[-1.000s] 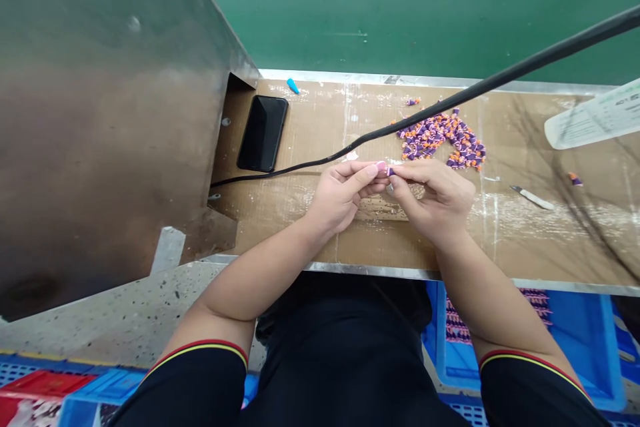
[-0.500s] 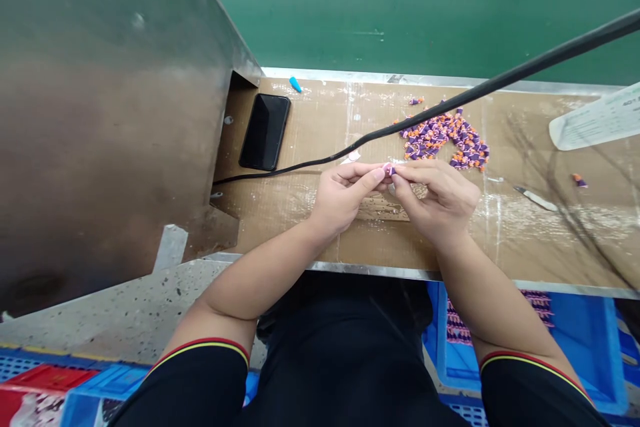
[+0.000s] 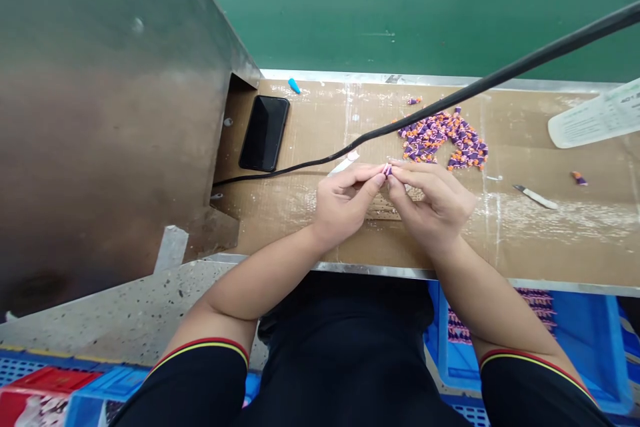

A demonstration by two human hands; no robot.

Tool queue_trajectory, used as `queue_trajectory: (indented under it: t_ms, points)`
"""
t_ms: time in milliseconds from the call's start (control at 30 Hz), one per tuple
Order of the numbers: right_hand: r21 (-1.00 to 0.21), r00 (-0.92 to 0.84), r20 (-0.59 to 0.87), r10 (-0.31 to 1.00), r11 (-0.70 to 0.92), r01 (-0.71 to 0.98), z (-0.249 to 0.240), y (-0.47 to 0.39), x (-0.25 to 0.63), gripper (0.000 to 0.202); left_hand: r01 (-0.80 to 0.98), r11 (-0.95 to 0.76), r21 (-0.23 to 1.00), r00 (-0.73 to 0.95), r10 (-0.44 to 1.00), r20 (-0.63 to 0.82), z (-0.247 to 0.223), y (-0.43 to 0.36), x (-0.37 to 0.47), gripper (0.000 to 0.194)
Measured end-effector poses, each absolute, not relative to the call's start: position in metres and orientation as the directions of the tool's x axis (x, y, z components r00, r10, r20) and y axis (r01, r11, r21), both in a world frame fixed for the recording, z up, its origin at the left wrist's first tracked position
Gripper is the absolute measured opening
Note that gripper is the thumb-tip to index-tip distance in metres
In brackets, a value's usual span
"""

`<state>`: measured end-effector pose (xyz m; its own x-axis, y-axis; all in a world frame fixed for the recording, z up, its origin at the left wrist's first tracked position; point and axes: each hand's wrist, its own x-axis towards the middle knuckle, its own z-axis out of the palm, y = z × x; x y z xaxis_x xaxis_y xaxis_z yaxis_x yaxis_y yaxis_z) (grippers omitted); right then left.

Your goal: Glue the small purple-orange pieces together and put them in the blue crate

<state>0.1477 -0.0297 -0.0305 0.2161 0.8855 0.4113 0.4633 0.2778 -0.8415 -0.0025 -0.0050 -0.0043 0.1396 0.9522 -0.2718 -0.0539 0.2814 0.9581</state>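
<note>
Between my fingertips is a small purple and pink piece (image 3: 388,171), mostly covered, so its exact kind is unclear. My left hand (image 3: 345,203) pinches it from the left with thumb and forefinger. From the right, my right hand (image 3: 433,203) pinches the same piece, fingertips almost touching those of the left. Just beyond my right hand lies a heap of small purple, orange and white pieces (image 3: 467,147). One loose piece (image 3: 414,101) sits behind the heap, and another (image 3: 579,179) lies far to the right. A white strip (image 3: 345,163) rests beyond my left hand.
A black cable (image 3: 370,136) crosses above the cardboard-covered bench (image 3: 310,140). A phone (image 3: 265,133) and blue cap-like item (image 3: 294,86) lie left; a white-handled knife (image 3: 536,197) and whitish container (image 3: 595,120) are right. A metal panel (image 3: 110,113) stands left. Below is a blue bin (image 3: 585,340).
Both hands stay together over the bench with the small piece between them. The fingers have shifted slightly around it, and more of the white strip shows beside my left hand.
</note>
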Motion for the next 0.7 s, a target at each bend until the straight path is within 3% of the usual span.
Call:
queue_trajectory:
  t_ms: [500,700]
  points:
    - [-0.847,0.246,0.398,0.884,0.251,0.470,-0.0281,-0.0289,0.1470,0.013,-0.086,0.288,0.954,0.198,0.943,-0.267,-0.0065,-0.0143,-0.0033,0.021]
    - [-0.861,0.251,0.411,0.877,0.282,0.424,-0.0264,-0.0274,0.1454,0.021,-0.068,0.301,0.951,0.208,0.937,-0.281,-0.0054,-0.0140,-0.0055,0.023]
